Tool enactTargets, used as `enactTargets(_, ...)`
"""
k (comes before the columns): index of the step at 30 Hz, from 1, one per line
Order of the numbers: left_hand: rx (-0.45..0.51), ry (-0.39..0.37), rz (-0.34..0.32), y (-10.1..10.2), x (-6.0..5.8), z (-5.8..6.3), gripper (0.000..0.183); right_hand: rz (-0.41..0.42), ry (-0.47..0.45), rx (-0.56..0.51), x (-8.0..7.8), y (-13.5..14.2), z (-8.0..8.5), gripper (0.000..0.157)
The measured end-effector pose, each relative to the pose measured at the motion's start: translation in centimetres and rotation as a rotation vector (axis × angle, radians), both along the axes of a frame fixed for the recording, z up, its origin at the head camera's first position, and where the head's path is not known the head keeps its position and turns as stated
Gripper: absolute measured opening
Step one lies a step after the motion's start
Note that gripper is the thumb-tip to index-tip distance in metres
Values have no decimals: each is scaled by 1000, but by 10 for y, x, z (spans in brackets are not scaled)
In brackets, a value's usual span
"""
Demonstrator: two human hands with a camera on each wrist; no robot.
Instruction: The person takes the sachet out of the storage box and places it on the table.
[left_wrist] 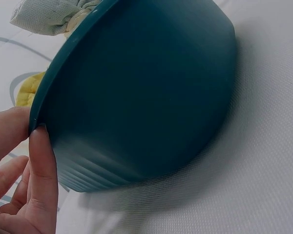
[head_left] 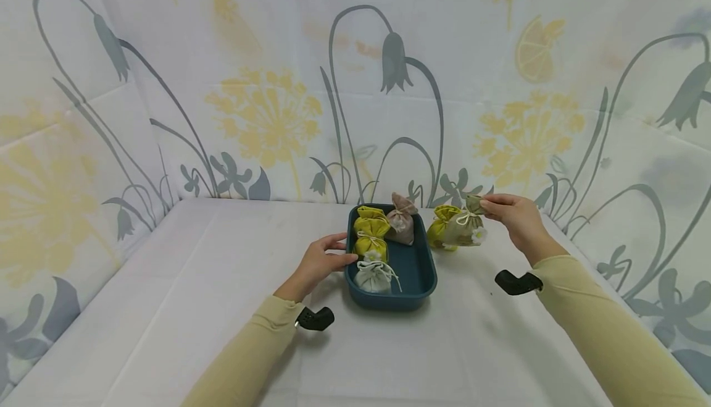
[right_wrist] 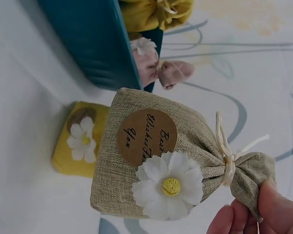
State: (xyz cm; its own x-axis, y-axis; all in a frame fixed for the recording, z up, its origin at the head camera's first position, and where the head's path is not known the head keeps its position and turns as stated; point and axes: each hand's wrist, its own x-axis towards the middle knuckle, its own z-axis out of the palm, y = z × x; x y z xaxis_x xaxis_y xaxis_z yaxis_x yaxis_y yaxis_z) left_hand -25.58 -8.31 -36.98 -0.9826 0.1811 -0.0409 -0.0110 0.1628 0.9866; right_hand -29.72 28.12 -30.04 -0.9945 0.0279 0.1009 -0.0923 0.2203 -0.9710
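Observation:
My left hand (head_left: pixel 324 259) pinches the left rim of a dark teal plastic bin (head_left: pixel 389 301), with the thumb on the inner side of the wall in the head view. Inside the bin sit yellow pouches (head_left: pixel 370 245), a dusty pink pouch (head_left: pixel 402 229) and a pale grey-white pouch (head_left: pixel 373 278) with a drawstring. To the bin's right, my right hand (head_left: pixel 513 217) pinches the gathered top of a beige linen drawstring pouch (right_wrist: pixel 151 122). That pouch bears a white daisy (right_wrist: pixel 171 186) and a round brown label. Behind it stands another yellow pouch (head_left: pixel 437 229), partly hidden.
A white cloth (head_left: pixel 183 308) covers the table. A backdrop (head_left: pixel 266 42) printed with grey and yellow flowers rises behind and at both sides. Each wrist carries a small black camera (head_left: pixel 315 318).

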Motion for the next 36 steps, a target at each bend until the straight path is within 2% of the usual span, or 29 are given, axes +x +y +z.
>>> enactTargets(6, 7, -3, -6, 0, 0, 0, 60, -9, 11, -7, -1, 9, -4, 9)
enactTargets(11, 2, -8, -3, 0, 0, 1, 59, -20, 4, -11, -1, 15, -6, 2)
enactTargets(15, -3, -9, 3, 0, 1, 1, 59, -35, -8, -2, -2, 19, -8, 9)
enactTargets(19, -8, -7, 2, 0, 1, 1, 59, -46, -3, -24, -5, 24, -13, 3)
enactTargets(23, -9, -7, 0, 0, 2, 1, 59, -61, -5, -47, -9, 29, -18, 12)
enactTargets(29, -13, -8, 2, 0, 2, 1, 58, -99, -29, -56, -15, 34, -28, 12)
enactTargets(36, -18, -10, 4, 0, 1, 2, 58, -139, -56, -98, -21, 35, -37, 24)
